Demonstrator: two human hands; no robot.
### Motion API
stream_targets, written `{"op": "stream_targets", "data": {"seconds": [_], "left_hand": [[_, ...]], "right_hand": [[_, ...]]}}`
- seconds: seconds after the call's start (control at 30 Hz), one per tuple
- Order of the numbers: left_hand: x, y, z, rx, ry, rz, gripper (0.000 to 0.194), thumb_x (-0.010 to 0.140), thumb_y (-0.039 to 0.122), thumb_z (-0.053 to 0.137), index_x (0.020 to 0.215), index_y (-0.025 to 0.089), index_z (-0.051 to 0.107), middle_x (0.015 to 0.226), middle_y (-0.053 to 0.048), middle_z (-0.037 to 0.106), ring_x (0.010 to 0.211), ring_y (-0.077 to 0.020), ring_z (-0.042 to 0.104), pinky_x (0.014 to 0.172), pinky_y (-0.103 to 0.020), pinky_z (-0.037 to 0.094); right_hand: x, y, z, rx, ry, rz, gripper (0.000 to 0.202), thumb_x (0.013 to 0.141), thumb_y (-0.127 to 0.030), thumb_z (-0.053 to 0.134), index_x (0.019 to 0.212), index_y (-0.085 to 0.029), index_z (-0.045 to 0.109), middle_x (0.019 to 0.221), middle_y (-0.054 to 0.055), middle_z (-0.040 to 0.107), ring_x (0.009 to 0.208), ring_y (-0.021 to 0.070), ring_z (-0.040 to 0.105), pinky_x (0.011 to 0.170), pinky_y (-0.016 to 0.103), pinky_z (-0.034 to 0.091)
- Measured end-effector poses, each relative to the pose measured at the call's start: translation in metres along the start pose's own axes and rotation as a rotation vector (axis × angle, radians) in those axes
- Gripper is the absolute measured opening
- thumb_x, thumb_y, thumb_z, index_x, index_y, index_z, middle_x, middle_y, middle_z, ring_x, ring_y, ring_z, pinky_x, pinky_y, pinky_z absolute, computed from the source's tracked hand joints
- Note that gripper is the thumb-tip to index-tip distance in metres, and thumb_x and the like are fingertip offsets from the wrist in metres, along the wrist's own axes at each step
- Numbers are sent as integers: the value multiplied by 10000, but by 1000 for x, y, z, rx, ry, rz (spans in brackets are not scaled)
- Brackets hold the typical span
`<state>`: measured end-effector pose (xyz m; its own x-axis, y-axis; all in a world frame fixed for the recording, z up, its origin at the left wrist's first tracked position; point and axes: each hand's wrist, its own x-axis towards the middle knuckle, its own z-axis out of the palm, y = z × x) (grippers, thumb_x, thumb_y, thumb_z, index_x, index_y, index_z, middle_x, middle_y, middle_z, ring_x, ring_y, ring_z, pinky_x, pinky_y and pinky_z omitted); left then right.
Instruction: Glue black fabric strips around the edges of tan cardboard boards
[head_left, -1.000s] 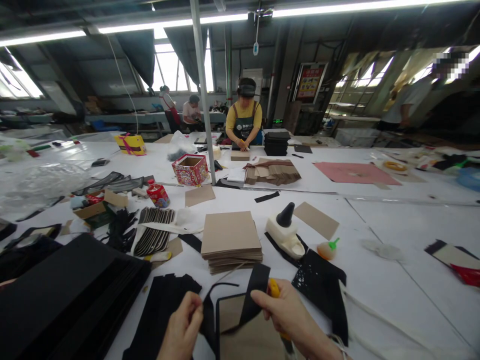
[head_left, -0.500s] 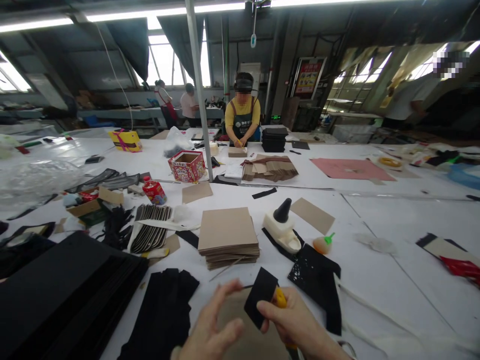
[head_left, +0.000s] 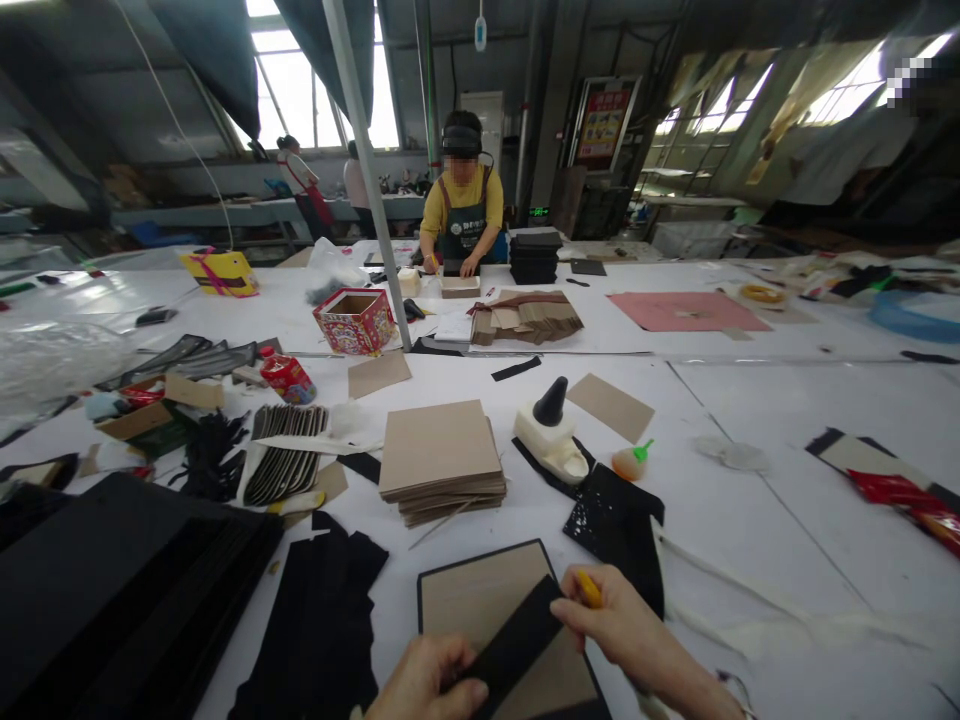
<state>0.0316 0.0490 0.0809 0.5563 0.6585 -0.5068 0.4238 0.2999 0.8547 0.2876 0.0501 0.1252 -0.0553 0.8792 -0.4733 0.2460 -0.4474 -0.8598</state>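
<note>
A black strip [head_left: 517,640] runs slantwise between my two hands, over a tan board with dark edging [head_left: 469,590] that lies on the table. My left hand [head_left: 427,680] pinches the strip's lower end. At its upper end my right hand [head_left: 607,610] grips the strip between thumb and fingers, and a yellow-handled tool [head_left: 589,588] is tucked in the same hand; its working end is hidden. Beyond the board stands a stack of tan boards [head_left: 442,450]. Black cut pieces [head_left: 315,610] lie to the left of my hands.
A cream bottle with a black cone [head_left: 551,430] stands on black material [head_left: 619,530], beside an orange bottle with a green tip [head_left: 630,461]. Large black sheets [head_left: 112,600] are piled at left. A co-worker in a yellow top [head_left: 465,200] works across the table.
My left hand has closed on the black strip, which now stretches between both hands. More of the edged board shows. The view has shifted, so surroundings sit further left and higher.
</note>
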Motion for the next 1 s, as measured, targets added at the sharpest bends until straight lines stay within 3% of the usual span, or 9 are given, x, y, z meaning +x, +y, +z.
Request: {"op": "stream_targets", "data": {"seconds": [0.1,0.23,0.3,0.43,0.53,0.63,0.87,1.0], "left_hand": [[1,-30,-5,-201,57,-28,477,639,639,655,697,195,494,614,59,467,566,-84,399,542,-224,335],[11,-52,-10,-282,264,-127,585,588,768,591,708,205,484,532,84,451,390,-51,319,406,-222,271],[20,-53,-11,-245,362,-150,616,579,795,559,724,198,505,491,95,421,341,-47,265,357,-226,227],[36,-50,-16,-76,489,-118,551,697,716,473,789,180,561,478,83,424,366,-88,340,375,-242,270],[44,-51,-22,81,600,-123,384,754,587,473,648,218,497,475,79,391,433,-108,380,440,-250,300],[48,-54,-27,152,689,-152,364,745,507,525,543,238,386,476,73,370,495,-115,386,505,-257,301],[50,-55,-30,192,733,-204,290,761,460,518,603,217,531,525,29,519,562,-155,494,589,-277,349],[54,-59,-31,167,742,-227,311,745,485,531,588,216,539,512,24,524,557,-160,500,574,-277,351]], "right_hand": [[12,29,-2,-64,16,-59,223,670,-337,541,582,-230,367,508,-79,383,467,104,458,471,210,379],[30,62,2,-201,39,-67,212,738,-372,474,622,-235,362,548,-76,357,477,118,451,468,225,364],[40,71,4,-288,72,-82,220,759,-369,456,619,-237,351,553,-70,353,495,126,443,477,230,347],[61,77,5,-400,156,-106,257,772,-337,481,578,-233,349,543,-50,394,548,147,429,531,258,299],[74,79,5,-457,200,-107,262,787,-303,489,565,-229,370,541,-36,444,560,154,435,554,269,273],[82,83,7,-490,225,-88,264,789,-285,507,564,-229,380,534,-34,468,551,155,442,552,268,260],[89,91,11,-549,266,-52,291,810,-308,507,560,-235,376,521,-34,484,541,160,449,544,269,251],[91,93,11,-568,285,-40,295,796,-296,522,548,-235,376,509,-37,482,529,156,435,537,268,246]]}}
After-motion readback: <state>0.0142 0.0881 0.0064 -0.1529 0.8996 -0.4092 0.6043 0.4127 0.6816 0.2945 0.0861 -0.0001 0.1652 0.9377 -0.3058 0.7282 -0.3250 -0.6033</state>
